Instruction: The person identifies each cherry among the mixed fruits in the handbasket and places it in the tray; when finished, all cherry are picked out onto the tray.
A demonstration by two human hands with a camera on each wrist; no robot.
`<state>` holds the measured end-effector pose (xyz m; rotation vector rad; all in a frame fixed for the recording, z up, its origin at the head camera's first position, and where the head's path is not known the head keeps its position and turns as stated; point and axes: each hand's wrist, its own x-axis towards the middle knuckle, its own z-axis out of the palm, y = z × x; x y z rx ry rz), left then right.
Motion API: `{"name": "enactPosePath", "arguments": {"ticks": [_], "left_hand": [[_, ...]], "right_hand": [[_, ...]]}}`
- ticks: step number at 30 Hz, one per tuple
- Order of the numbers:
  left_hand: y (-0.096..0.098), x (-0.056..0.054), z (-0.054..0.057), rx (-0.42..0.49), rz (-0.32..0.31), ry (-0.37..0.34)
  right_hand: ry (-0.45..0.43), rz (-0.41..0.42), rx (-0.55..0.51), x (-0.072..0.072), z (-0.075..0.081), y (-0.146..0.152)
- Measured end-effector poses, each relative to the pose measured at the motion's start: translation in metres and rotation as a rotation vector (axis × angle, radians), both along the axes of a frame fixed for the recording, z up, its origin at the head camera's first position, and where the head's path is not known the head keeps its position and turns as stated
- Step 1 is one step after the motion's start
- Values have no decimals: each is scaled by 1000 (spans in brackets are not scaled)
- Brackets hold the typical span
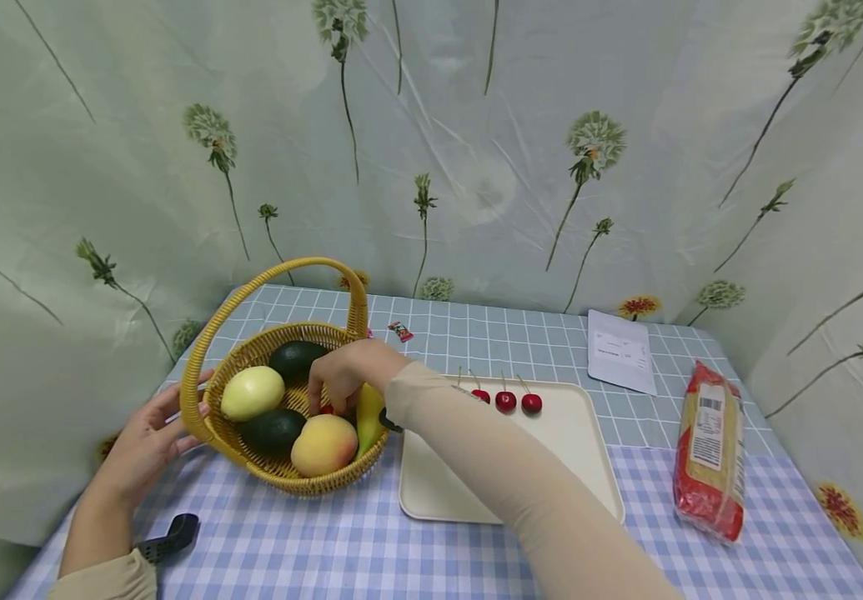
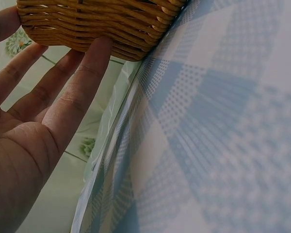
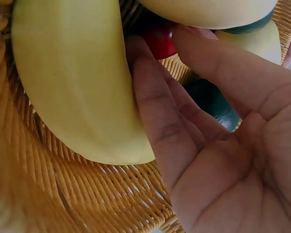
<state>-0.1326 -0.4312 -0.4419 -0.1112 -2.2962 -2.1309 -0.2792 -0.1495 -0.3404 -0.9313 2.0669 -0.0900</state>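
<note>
A woven basket (image 1: 318, 485) with a tall handle stands at the left of the table. In it lie a peach (image 1: 323, 446), a banana (image 1: 368, 419), a pale yellow oval fruit (image 1: 253, 393) and two dark green avocado-like fruits (image 1: 273, 432). My right hand (image 1: 348, 373) reaches down inside, between banana and peach. Its thumb and fingers pinch a red cherry (image 3: 159, 42), partly hidden by the fingertips and the peach. Against the basket's outer left side, my left hand (image 2: 53, 104) rests with its fingers extended, fingertips touching the weave.
Right of the basket lies a cream tray (image 1: 574, 467) with several stemmed cherries (image 1: 505, 402), partly behind my right sleeve. A small red candy packet (image 1: 401, 332) lies behind. Farther right are a white pouch (image 1: 621, 354) and a red-and-clear food package (image 1: 709, 454).
</note>
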Motion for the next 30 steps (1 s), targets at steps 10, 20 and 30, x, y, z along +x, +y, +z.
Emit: {"name": "enactPosePath", "arguments": {"ticks": [10, 20, 30], "left_hand": [[3, 5, -7, 77, -17, 30], [4, 2, -4, 71, -21, 26], [3, 0, 0, 63, -23, 14]], "right_hand": [[42, -11, 45, 8, 3, -2], [38, -27, -24, 6, 5, 6], [92, 12, -88, -1, 7, 18]]}}
